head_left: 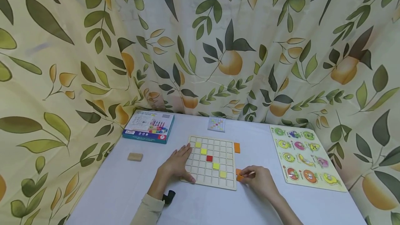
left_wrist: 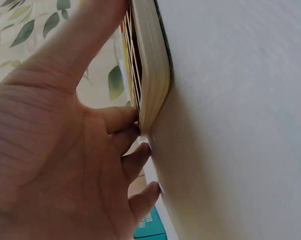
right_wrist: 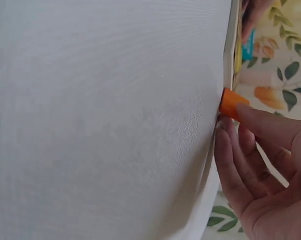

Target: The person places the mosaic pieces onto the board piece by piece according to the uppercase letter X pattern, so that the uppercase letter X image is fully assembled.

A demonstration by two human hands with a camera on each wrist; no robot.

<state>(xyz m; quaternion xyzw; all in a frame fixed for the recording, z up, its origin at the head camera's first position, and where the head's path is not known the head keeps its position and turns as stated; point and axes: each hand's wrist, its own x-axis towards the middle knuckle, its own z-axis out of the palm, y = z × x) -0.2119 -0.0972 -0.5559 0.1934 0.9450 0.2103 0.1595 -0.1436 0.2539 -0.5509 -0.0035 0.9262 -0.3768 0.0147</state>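
A square wooden grid board [head_left: 203, 169] lies on the table, with several yellow tiles [head_left: 216, 166] and one red tile [head_left: 209, 158] set in a diagonal line. Along its left edge rests my left hand [head_left: 178, 162], fingers spread, thumb at the lower left corner. The left wrist view shows that hand [left_wrist: 75, 160] beside the board's thick rim [left_wrist: 153, 65]. Just off the board's lower right edge, my right hand [head_left: 259, 180] pinches an orange tile [right_wrist: 233, 103] between thumb and fingers. Another orange tile [head_left: 237, 147] lies by the upper right edge.
A blue game box [head_left: 150, 127] stands at the back left, with a small wooden block [head_left: 135, 157] in front of it. A pattern card [head_left: 216, 124] lies behind the board. To the right is a fruit picture board [head_left: 307, 157]. A leafy curtain [head_left: 200, 44] hangs behind the table.
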